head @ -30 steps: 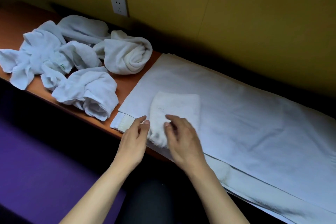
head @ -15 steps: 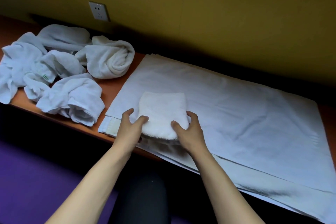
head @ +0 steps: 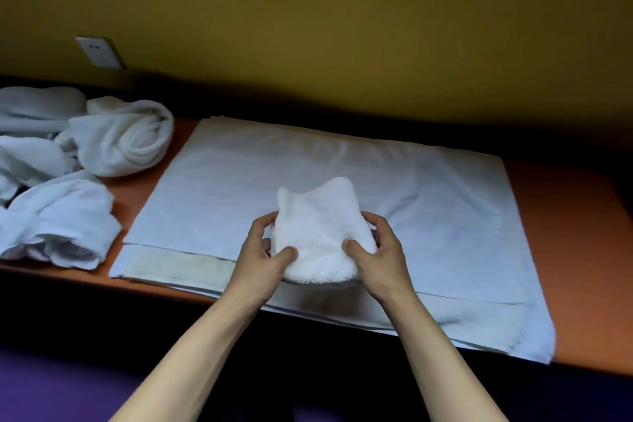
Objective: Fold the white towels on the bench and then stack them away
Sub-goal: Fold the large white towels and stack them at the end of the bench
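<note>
White crumpled towels [head: 85, 161], at least 3, lay unfolded left of the flat sheet [head: 428, 202]. Above that sheet, the left hand [head: 260, 250] and right hand [head: 380, 250] gripped 1 folded towel [head: 318, 233], not yet stacked.

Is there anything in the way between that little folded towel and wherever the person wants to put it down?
Nothing visible blocks it. Both the left hand and right hand grip the small folded towel above the large flat towel, which lies bare around it. The crumpled towels sit apart to the left. No finished stack is in view.
</note>
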Action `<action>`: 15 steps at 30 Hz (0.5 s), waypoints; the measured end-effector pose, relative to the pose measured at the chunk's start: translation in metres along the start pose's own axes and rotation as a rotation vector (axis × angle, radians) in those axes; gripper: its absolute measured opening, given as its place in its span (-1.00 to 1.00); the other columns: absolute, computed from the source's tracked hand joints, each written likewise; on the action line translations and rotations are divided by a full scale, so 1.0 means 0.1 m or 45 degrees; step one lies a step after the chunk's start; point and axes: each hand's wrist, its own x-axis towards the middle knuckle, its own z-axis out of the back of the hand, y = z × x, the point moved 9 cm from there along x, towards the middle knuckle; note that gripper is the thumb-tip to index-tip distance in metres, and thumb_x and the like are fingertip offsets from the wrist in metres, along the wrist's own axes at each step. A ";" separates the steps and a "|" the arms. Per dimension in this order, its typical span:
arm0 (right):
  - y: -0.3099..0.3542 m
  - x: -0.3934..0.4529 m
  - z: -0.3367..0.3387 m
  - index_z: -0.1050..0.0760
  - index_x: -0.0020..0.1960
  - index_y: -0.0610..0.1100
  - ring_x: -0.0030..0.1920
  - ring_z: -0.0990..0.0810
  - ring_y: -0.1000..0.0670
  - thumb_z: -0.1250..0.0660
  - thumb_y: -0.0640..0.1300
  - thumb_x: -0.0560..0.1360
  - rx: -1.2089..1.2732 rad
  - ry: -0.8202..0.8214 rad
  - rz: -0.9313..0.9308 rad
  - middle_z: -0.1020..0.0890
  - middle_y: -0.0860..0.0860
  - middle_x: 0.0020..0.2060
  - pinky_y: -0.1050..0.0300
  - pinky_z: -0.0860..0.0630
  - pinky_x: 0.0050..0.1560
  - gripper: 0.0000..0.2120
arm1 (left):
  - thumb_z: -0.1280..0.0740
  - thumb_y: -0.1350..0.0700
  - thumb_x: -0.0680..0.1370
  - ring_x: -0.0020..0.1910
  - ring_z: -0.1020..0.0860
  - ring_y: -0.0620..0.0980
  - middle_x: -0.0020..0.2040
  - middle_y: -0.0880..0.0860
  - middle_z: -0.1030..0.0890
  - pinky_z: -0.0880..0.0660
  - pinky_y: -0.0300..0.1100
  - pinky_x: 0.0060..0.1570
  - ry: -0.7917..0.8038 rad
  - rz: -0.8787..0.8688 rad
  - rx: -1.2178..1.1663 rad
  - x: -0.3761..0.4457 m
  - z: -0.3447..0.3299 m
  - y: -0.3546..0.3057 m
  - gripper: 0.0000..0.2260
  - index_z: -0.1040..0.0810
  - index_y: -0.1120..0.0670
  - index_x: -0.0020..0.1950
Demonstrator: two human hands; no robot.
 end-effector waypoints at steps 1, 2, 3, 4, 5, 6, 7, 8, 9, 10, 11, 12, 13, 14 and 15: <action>-0.04 -0.01 0.17 -0.48 0.18 0.25 -0.01 -0.65 0.09 -0.43 -0.18 0.45 0.001 -0.019 -0.009 -0.65 0.14 -0.02 -0.01 -0.60 0.11 -0.56 | -0.37 0.11 0.30 0.06 -0.67 0.10 0.10 0.15 -0.68 -0.61 -0.08 -0.06 0.033 0.002 -0.003 -0.02 -0.17 -0.02 -0.40 -0.42 -0.19 0.33; -0.08 -0.02 0.34 -0.48 0.16 0.27 -0.02 -0.65 0.09 -0.43 -0.19 0.45 0.004 -0.041 -0.013 -0.65 0.14 -0.02 0.00 -0.60 0.10 -0.56 | -0.38 0.10 0.30 0.06 -0.67 0.09 0.13 0.14 -0.67 -0.59 -0.14 -0.12 0.066 0.008 -0.005 -0.04 -0.34 -0.04 -0.39 -0.41 -0.21 0.33; -0.12 -0.03 0.51 -0.47 0.15 0.28 -0.03 -0.65 0.10 -0.42 -0.20 0.45 0.014 -0.064 -0.015 -0.66 0.14 -0.03 0.01 -0.60 0.09 -0.55 | -0.38 0.10 0.29 0.06 -0.66 0.09 0.13 0.14 -0.67 -0.58 -0.18 -0.16 0.095 0.010 -0.006 -0.06 -0.51 -0.06 -0.37 -0.40 -0.23 0.35; -0.16 -0.05 0.67 -0.47 0.15 0.29 -0.05 -0.65 0.11 -0.42 -0.21 0.45 0.022 -0.086 -0.012 -0.66 0.15 -0.04 0.04 -0.60 0.07 -0.55 | -0.38 0.10 0.29 0.06 -0.66 0.10 0.14 0.14 -0.67 -0.57 -0.18 -0.18 0.125 0.010 -0.010 -0.09 -0.68 -0.09 -0.33 -0.38 -0.26 0.38; -0.19 -0.07 0.83 -0.48 0.15 0.28 -0.05 -0.65 0.13 -0.42 -0.22 0.45 0.032 -0.112 -0.008 -0.67 0.15 -0.05 0.07 -0.60 0.05 -0.55 | -0.39 0.10 0.30 0.07 -0.67 0.10 0.14 0.13 -0.67 -0.59 -0.14 -0.16 0.156 0.009 -0.016 -0.12 -0.84 -0.11 -0.29 -0.35 -0.31 0.41; -0.24 -0.09 0.99 -0.48 0.16 0.27 -0.05 -0.65 0.14 -0.42 -0.23 0.45 0.045 -0.141 -0.003 -0.67 0.15 -0.05 0.10 -0.60 0.03 -0.54 | -0.39 0.10 0.30 0.07 -0.67 0.11 0.14 0.11 -0.67 -0.63 -0.08 -0.12 0.184 0.008 -0.023 -0.14 -1.00 -0.13 -0.24 -0.31 -0.37 0.44; -0.27 -0.11 1.15 -0.49 0.17 0.25 -0.05 -0.65 0.15 -0.42 -0.25 0.45 0.068 -0.171 0.003 -0.68 0.15 -0.05 0.15 -0.58 0.00 -0.54 | -0.39 0.10 0.31 0.06 -0.67 0.12 0.13 0.10 -0.67 -0.65 -0.02 -0.06 0.206 -0.001 -0.026 -0.17 -1.16 -0.17 -0.21 -0.27 -0.43 0.45; -0.31 -0.12 1.31 -0.50 0.18 0.22 -0.04 -0.65 0.15 -0.42 -0.28 0.45 0.089 -0.202 0.015 -0.68 0.14 -0.04 0.20 -0.56 -0.03 -0.54 | -0.39 0.11 0.32 0.05 -0.68 0.12 0.12 0.08 -0.68 -0.65 0.01 -0.04 0.227 -0.018 -0.019 -0.19 -1.32 -0.20 -0.19 -0.24 -0.47 0.45; -0.34 -0.13 1.48 -0.51 0.19 0.19 -0.03 -0.65 0.16 -0.42 -0.30 0.46 0.108 -0.235 0.031 -0.69 0.14 -0.03 0.25 -0.54 -0.04 -0.53 | -0.39 0.12 0.32 0.04 -0.68 0.11 0.11 0.07 -0.67 -0.65 -0.01 -0.04 0.251 -0.045 -0.004 -0.20 -1.48 -0.25 -0.20 -0.25 -0.49 0.43; -0.37 -0.14 1.64 -0.52 0.21 0.17 -0.02 -0.65 0.16 -0.42 -0.31 0.46 0.116 -0.266 0.044 -0.69 0.14 -0.03 0.30 -0.52 -0.05 -0.53 | -0.37 0.12 0.33 0.03 -0.67 0.09 0.12 0.05 -0.67 -0.64 -0.06 -0.07 0.284 -0.079 0.016 -0.22 -1.66 -0.29 -0.23 -0.28 -0.49 0.41; -0.40 -0.14 1.81 -0.52 0.22 0.15 -0.01 -0.65 0.18 -0.42 -0.31 0.47 0.128 -0.290 0.056 -0.69 0.15 -0.02 0.34 -0.51 -0.06 -0.54 | -0.36 0.13 0.34 0.03 -0.66 0.04 0.15 0.01 -0.65 -0.62 -0.13 -0.09 0.324 -0.116 0.035 -0.23 -1.85 -0.34 -0.27 -0.34 -0.46 0.39; -0.43 -0.14 1.99 -0.52 0.23 0.14 -0.01 -0.64 0.20 -0.41 -0.31 0.48 0.133 -0.311 0.065 -0.69 0.17 -0.02 0.37 -0.50 -0.06 -0.54 | -0.34 0.14 0.34 0.04 -0.65 -0.03 0.19 -0.04 -0.62 -0.60 -0.20 -0.10 0.368 -0.150 0.051 -0.24 -2.04 -0.38 -0.32 -0.41 -0.41 0.37; -0.46 -0.13 2.17 -0.52 0.23 0.15 0.00 -0.64 0.21 -0.42 -0.31 0.49 0.136 -0.340 0.075 -0.69 0.20 -0.03 0.38 -0.51 -0.06 -0.55 | -0.33 0.15 0.34 0.01 -0.64 -0.10 0.21 -0.08 -0.61 -0.57 -0.26 -0.12 0.414 -0.179 0.066 -0.23 -2.24 -0.41 -0.37 -0.46 -0.35 0.34; -0.50 -0.11 2.36 -0.51 0.23 0.17 0.00 -0.64 0.21 -0.42 -0.29 0.49 0.126 -0.376 0.084 -0.68 0.23 -0.02 0.37 -0.52 -0.05 -0.54 | -0.33 0.16 0.35 -0.03 -0.64 -0.16 0.21 -0.11 -0.60 -0.56 -0.28 -0.14 0.461 -0.193 0.081 -0.22 -2.45 -0.41 -0.41 -0.50 -0.30 0.32; -0.55 -0.08 2.55 -0.51 0.22 0.19 0.01 -0.64 0.21 -0.43 -0.28 0.48 0.113 -0.417 0.087 -0.67 0.26 -0.02 0.36 -0.52 -0.04 -0.54 | -0.34 0.18 0.38 -0.07 -0.64 -0.18 0.19 -0.11 -0.61 -0.55 -0.28 -0.16 0.508 -0.206 0.102 -0.19 -2.65 -0.42 -0.45 -0.52 -0.26 0.31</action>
